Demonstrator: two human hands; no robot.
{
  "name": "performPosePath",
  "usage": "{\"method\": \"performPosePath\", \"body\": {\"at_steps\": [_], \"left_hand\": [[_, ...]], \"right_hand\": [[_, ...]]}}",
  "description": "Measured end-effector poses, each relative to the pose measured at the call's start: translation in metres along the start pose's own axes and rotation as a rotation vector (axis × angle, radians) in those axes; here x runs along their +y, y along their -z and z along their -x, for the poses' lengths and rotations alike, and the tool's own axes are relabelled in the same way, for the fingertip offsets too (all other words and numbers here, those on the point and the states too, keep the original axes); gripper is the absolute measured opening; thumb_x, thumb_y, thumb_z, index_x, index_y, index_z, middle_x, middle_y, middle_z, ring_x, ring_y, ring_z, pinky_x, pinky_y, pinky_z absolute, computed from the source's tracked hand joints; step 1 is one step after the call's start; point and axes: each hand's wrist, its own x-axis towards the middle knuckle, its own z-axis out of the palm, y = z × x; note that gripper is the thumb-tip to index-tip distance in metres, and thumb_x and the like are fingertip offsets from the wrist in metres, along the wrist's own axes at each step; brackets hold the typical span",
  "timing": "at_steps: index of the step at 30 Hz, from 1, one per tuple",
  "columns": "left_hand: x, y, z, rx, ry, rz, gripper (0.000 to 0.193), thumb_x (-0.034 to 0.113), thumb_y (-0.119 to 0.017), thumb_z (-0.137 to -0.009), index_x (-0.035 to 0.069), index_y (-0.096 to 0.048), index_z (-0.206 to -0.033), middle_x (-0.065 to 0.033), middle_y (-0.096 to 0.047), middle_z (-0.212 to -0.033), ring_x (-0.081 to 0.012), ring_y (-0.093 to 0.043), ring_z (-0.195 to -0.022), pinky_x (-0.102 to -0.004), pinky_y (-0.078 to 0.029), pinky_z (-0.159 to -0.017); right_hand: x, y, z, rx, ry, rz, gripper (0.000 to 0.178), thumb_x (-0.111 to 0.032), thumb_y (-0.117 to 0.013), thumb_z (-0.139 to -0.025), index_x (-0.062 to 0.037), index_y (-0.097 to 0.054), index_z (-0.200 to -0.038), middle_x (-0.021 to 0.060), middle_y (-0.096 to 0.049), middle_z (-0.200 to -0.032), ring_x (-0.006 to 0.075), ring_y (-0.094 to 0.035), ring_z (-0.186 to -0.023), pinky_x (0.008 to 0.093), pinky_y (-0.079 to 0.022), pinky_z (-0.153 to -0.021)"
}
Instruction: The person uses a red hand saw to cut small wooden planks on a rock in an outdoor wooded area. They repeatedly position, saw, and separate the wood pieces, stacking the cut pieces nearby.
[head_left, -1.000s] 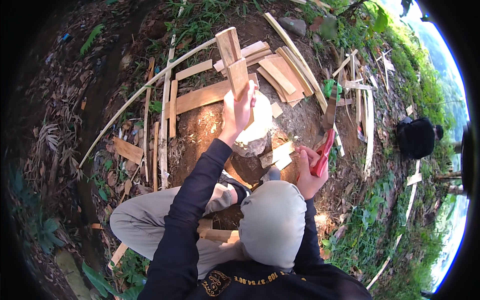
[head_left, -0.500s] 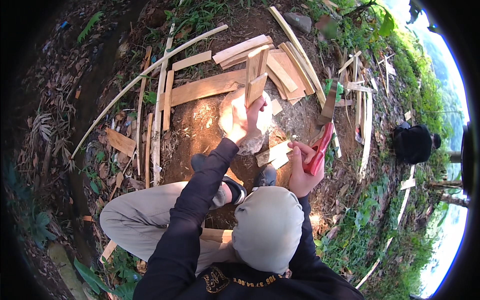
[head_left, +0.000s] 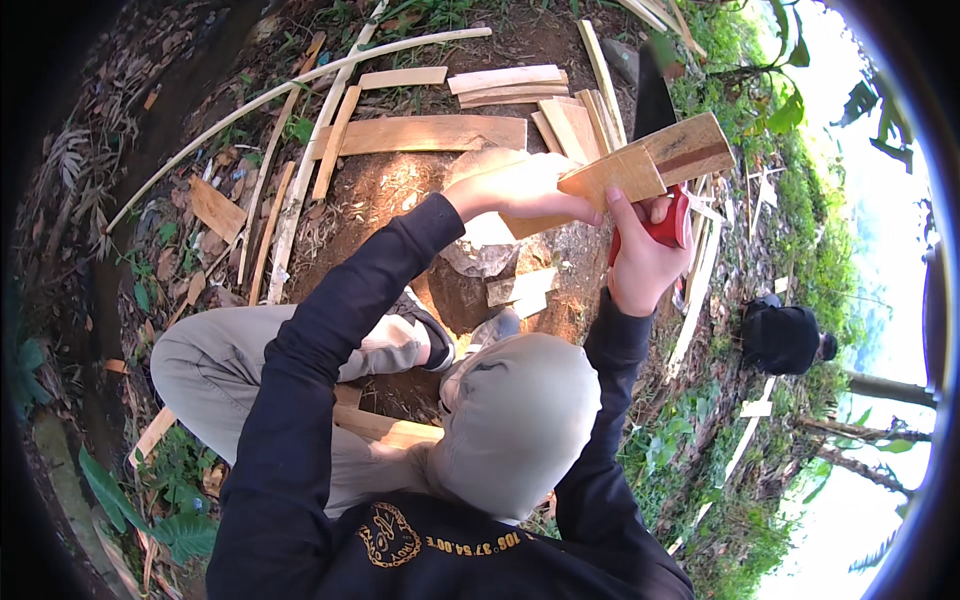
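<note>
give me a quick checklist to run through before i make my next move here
1. Left hand gripping the wooden pieces: ok.
2. Right hand on the red handle of the saw: ok, its thumb also touching the wood.
3. Fingers clear of the whole blade: cannot tell, part is hidden behind the wood.
4. Wood braced on the stump: not ok, it appears held up in the hands.
5. Other person standing clear: ok, well off to the right.
</note>
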Motion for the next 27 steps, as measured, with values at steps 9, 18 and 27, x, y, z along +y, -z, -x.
{"method": "performPosePath", "body": {"at_steps": [9,18,27], "left_hand": [[-0.079,-0.061,0.008,0.765,-0.173,-0.287,0.066,0.027,-0.082,-0.077,0.001,-0.056,-0.131,-0.0197,-0.070,-0.105,-0.0344,-0.069,-0.096,-0.0401,-0.054,-0.086],[-0.131,-0.073,0.020,0.706,-0.188,-0.015,0.067,0.028,-0.082,-0.076,0.004,-0.058,-0.134,-0.0187,-0.067,-0.119,-0.0306,-0.064,-0.111,-0.0393,-0.050,-0.095],[-0.138,-0.103,0.024,0.869,-0.099,-0.111,0.060,0.026,-0.081,-0.073,0.004,-0.063,-0.126,-0.0185,-0.070,-0.104,-0.0344,-0.067,-0.090,-0.0419,-0.053,-0.082]], "right_hand": [[0.069,-0.024,-0.005,0.204,0.192,0.395,0.036,0.009,-0.079,-0.076,-0.0071,-0.047,-0.082,0.0035,-0.062,-0.084,0.0092,-0.060,-0.077,0.0252,-0.050,-0.071],[0.096,-0.028,0.019,0.199,0.251,0.529,0.031,-0.007,-0.082,-0.075,-0.0046,-0.052,-0.077,0.0029,-0.060,-0.070,0.0135,-0.059,-0.058,0.0283,-0.047,-0.059],[0.108,-0.025,0.028,0.193,0.215,0.423,0.030,-0.006,-0.081,-0.077,-0.0038,-0.052,-0.080,0.0027,-0.060,-0.071,0.0120,-0.057,-0.059,0.0274,-0.047,-0.060]]}}
